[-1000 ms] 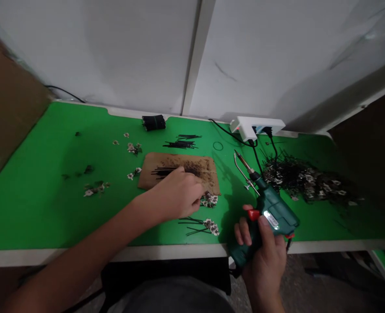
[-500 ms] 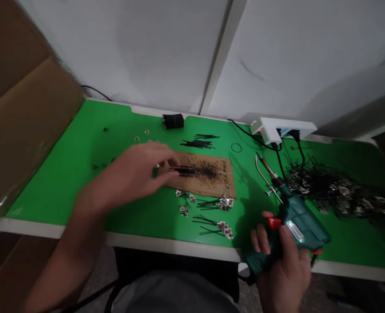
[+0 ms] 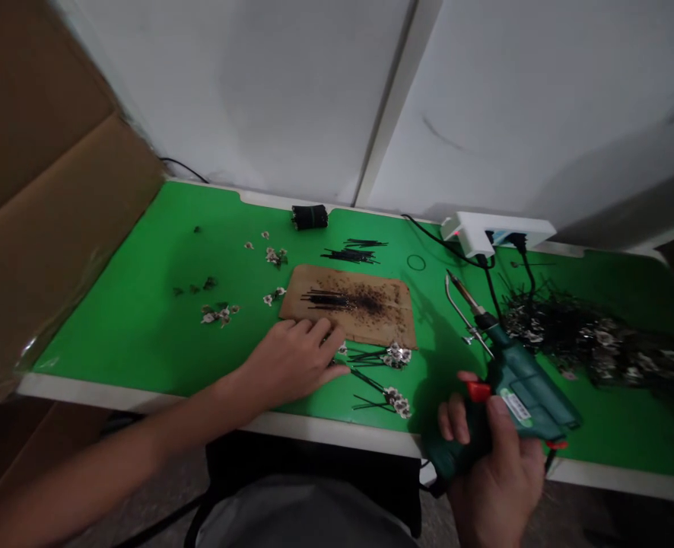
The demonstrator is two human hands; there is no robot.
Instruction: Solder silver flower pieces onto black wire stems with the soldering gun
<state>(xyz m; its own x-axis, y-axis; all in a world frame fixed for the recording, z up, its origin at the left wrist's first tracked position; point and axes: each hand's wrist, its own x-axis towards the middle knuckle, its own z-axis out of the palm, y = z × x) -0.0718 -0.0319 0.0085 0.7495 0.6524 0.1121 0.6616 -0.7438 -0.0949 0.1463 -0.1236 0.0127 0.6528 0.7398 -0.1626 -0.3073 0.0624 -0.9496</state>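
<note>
Head view: matte green mat point(image 3: 125, 320) is covering the bench, white edging point(image 3: 342, 434) showing along the front; scorched, speckled brown cardboard pad point(image 3: 394, 323) is lying mid-bench, thin straight black wires point(image 3: 329, 300) sitting parallel on it; loose black wires point(image 3: 351, 255) are lying just behind the pad, tied black wire bundle point(image 3: 309, 217) standing out as a short cylinder farther back; small silvery metal pieces point(image 3: 217, 313) are lying scattered on the left; two wired clusters point(image 3: 397, 355) are sitting by the pad's front right corner, metal ends pointing right; dark tangled heap point(image 3: 599, 335) of wires and metal bits is filling the right side.

Right hand point(image 3: 500, 464) is clamping round the handle of a green soldering gun point(image 3: 534, 388), index finger by the red trigger; its metal tip is pointing up and away, right of the pad; left hand point(image 3: 297, 358) is hovering or resting at the pad's front edge, fingers curling, thumb lying near the wire ends; can't tell whether the fingertips are pinching anything.

Cardboard box point(image 3: 57, 198) is bounding the left, white wall panel point(image 3: 285, 99) the back; white power strip point(image 3: 502, 228) is sitting behind the gun; green mat is running between box and left hand.
</note>
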